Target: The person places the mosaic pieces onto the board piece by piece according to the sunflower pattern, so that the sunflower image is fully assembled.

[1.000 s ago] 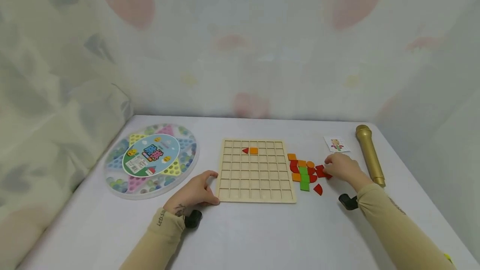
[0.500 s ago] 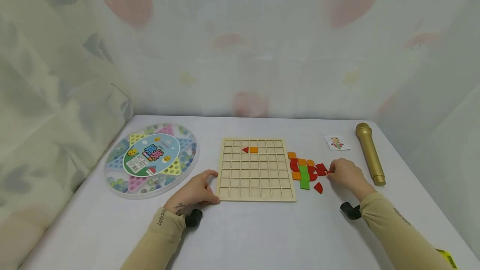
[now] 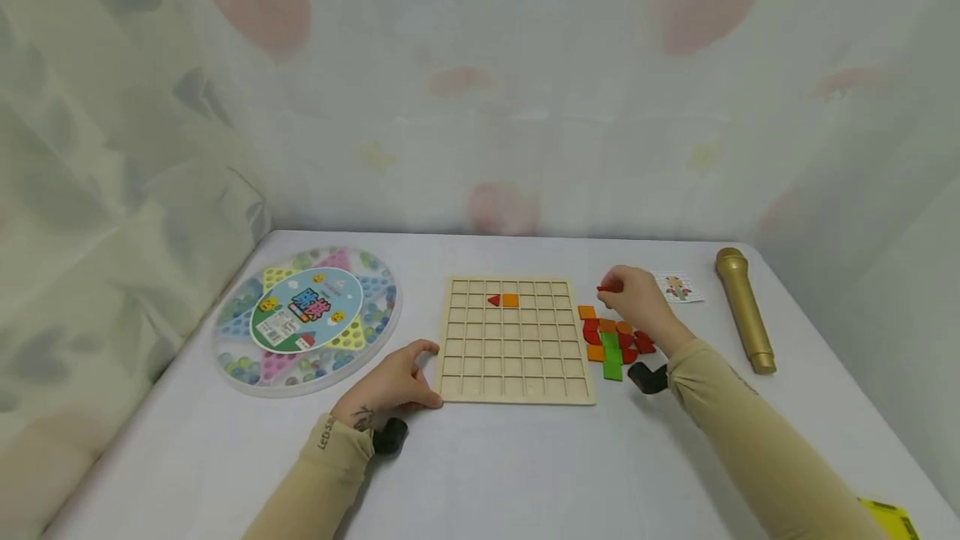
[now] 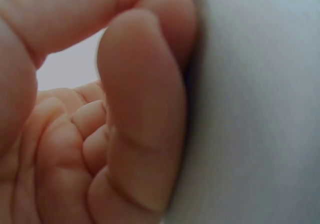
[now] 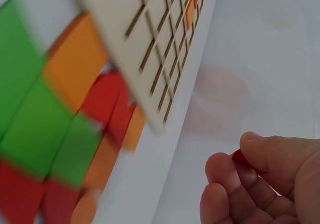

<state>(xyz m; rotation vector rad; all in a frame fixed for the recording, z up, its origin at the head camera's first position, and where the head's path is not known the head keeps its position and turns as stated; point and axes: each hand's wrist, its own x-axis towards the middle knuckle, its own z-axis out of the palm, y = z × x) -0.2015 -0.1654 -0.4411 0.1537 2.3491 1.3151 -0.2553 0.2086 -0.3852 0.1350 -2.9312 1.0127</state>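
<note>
In the head view, a pale wooden grid board lies flat, with a red triangle and an orange square side by side in its upper cells. My left hand touches the board's left edge, index finger and thumb spread along it near the lower left corner. A small red piece is pinched between thumb and fingers of my right hand, its shape mostly covered. That hand is raised above the right side, beyond a cluster of loose pieces: green squares, orange squares and red pieces.
A round game box with a colourful label sits left of the board. At the right lie a small picture card, partly behind my right hand, and a gold microphone. Something yellow shows at the lower right edge.
My right hand has taken a small red piece from the right end of the cluster and moved it up and left, toward the board. My left hand has stayed at the board's edge.
</note>
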